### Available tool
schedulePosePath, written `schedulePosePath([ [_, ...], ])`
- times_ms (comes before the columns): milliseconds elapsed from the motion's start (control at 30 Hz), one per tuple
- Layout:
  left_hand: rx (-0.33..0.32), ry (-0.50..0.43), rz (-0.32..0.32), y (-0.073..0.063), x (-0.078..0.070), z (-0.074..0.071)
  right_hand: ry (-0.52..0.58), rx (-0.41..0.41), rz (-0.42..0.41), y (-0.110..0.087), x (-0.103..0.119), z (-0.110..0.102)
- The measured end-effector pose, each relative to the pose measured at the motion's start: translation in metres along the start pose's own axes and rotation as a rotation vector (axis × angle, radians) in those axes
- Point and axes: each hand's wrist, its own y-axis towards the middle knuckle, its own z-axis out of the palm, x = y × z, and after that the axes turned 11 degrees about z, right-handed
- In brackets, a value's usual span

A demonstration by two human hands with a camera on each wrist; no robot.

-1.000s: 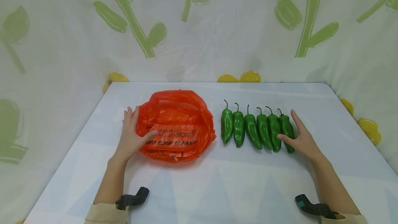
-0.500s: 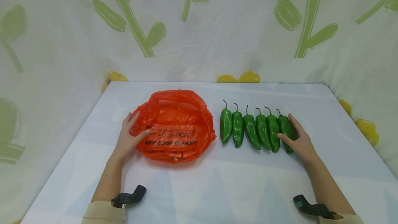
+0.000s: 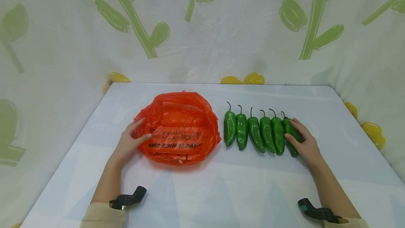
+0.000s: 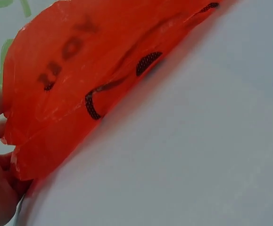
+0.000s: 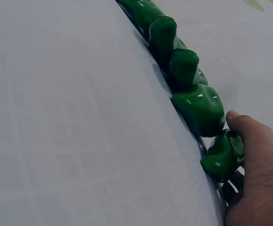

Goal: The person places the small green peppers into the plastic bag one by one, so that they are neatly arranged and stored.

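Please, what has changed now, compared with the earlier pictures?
The right hand drew its thumb and fingers closer around the end pepper. The left hand shifted left, its thumb covering less of the bag. The other five peppers stayed in their row.

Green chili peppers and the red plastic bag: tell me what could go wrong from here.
The right hand has its thumb close beside the neighbouring chili pepper, so it might nudge that one out of the row. The end chili pepper looks glossy and could slip from its fingers. The thin, crumpled red plastic bag might slide or fold, as the left hand is only at its left edge.
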Motion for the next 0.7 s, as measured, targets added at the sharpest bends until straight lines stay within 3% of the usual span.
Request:
schedulePosePath([
  [133,0.023,0.019,-0.005,0.001,0.001,-0.005,-0.012,-0.007,-0.009,0.0,0.0,0.001],
  [400,0.069,0.019,0.055,0.001,0.005,-0.009,-0.052,-0.066,-0.007,-0.002,0.004,-0.002],
  [700,0.099,-0.013,0.056,-0.004,0.007,-0.013,-0.07,-0.131,0.011,-0.003,0.007,-0.001],
])
